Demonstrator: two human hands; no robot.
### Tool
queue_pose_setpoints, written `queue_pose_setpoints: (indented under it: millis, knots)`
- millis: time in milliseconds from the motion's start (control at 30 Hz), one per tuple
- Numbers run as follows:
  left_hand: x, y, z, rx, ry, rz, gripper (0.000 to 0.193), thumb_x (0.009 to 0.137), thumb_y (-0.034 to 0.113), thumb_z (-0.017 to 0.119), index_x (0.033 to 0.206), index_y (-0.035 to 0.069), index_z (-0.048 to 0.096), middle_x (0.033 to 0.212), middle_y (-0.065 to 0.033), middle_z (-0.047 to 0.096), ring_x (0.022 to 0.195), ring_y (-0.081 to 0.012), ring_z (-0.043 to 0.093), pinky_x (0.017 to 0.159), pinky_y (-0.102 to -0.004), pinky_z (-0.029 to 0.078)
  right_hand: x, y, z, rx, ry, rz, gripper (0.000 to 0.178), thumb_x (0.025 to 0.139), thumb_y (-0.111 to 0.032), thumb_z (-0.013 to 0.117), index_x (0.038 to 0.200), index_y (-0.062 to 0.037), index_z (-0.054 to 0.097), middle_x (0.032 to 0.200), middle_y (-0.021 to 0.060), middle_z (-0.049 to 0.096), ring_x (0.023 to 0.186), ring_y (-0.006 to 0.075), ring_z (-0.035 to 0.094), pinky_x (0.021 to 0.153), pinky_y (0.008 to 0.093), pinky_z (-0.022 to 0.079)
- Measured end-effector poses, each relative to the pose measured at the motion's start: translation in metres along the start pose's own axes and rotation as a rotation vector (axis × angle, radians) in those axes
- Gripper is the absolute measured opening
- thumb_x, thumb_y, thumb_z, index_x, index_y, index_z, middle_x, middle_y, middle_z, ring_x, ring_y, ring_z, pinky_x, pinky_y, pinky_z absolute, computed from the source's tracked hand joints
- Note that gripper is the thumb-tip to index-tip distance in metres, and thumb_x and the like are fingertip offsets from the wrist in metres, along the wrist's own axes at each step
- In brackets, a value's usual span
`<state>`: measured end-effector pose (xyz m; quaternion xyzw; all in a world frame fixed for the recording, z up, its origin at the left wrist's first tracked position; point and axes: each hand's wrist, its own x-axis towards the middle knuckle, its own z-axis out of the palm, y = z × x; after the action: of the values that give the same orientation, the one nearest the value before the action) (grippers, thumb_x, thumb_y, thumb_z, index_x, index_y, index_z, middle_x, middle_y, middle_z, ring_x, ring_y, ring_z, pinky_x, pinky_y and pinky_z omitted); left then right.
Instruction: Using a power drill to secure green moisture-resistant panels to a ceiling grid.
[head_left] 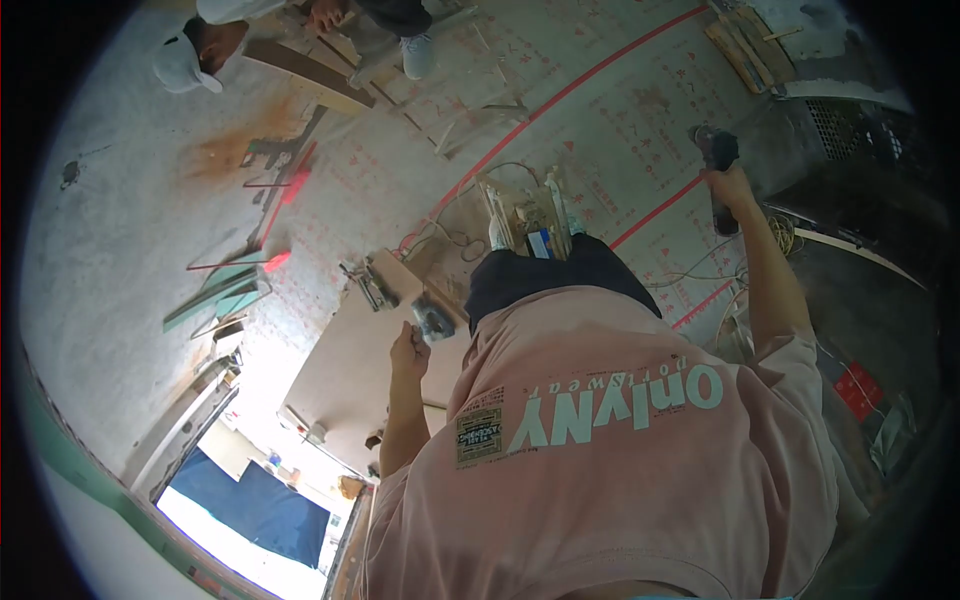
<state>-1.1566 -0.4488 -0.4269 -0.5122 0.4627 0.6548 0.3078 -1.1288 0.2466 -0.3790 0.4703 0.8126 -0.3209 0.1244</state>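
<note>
My right hand (730,190) is wrapped round the grip of a dark cordless drill (716,150), held out to the right above the floor. The drill's battery end hangs below the hand. On the left, my left hand (409,350) has its fingers drawn together over a pale board surface (345,355). Anything between those fingers is too small to make out. Right beside them sits a grey-blue power tool (433,318); whether the hand touches it is unclear. A metal-framed tool (370,287) lies just beyond, next to a brown board piece (399,278).
Wooden pieces with a blue-and-white item (540,243) are in front of my legs. Cables (455,232) trail over the printed floor sheeting (610,130). Far left, a person in a white cap (186,62) bends by a long board (310,75). Wood strips (745,50) lie far right.
</note>
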Motion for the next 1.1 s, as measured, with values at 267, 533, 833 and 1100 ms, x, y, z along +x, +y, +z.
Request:
queue_pose_setpoints:
  millis: [267, 533, 833, 1100]
  knots:
    - [0.047, 0.05, 0.027, 0.081, -0.134, -0.002, 0.015, 0.093, 0.019, 0.057, 0.085, 0.008, 0.053, 0.069, 0.0003, 0.049, 0.054, -0.0088, 0.044, 0.046, -0.0193, 0.037, -0.144, 0.12, 0.075, -0.312, -0.221, 0.202, 0.036, 0.072, -0.026, 0.068, 0.096, 0.0002, 0.066, 0.09, 0.0256, 0.065, 0.094, 0.0381, 0.063, 0.076, 0.0444, 0.049]
    - [0.04, 0.21, 0.128, 0.368, -0.283, 0.275, 0.022, 0.094, 0.025, 0.055, 0.08, 0.009, 0.05, 0.067, 0.0016, 0.045, 0.051, -0.0071, 0.036, 0.046, -0.0211, 0.032, -0.361, 0.267, 0.184, 0.169, -0.305, 0.813, 0.03, 0.065, -0.018, 0.073, 0.089, -0.0006, 0.069, 0.08, 0.0111, 0.067, 0.072, 0.0268, 0.063, 0.063, 0.043, 0.05]
    - [-0.005, 0.17, 0.18, 0.604, -0.319, 0.287, 0.026, 0.095, 0.026, 0.054, 0.073, 0.013, 0.047, 0.057, 0.0055, 0.035, 0.048, -0.0067, 0.03, 0.045, -0.0244, 0.025, -0.279, 0.308, 0.165, -0.084, -0.312, 0.716, 0.033, 0.065, -0.022, 0.071, 0.088, 0.0008, 0.067, 0.085, 0.0198, 0.068, 0.082, 0.0302, 0.068, 0.07, 0.0415, 0.052]
    - [-0.043, -0.074, 0.001, 0.293, 0.155, 0.073, 0.024, 0.091, 0.028, 0.058, 0.075, 0.013, 0.05, 0.052, 0.0042, 0.035, 0.039, -0.0083, 0.033, 0.035, -0.0246, 0.025, 0.014, 0.263, -0.043, -0.34, -0.136, 0.126, 0.045, 0.065, -0.033, 0.071, 0.085, 0.0066, 0.066, 0.083, 0.0253, 0.066, 0.087, 0.0386, 0.065, 0.073, 0.0433, 0.049]
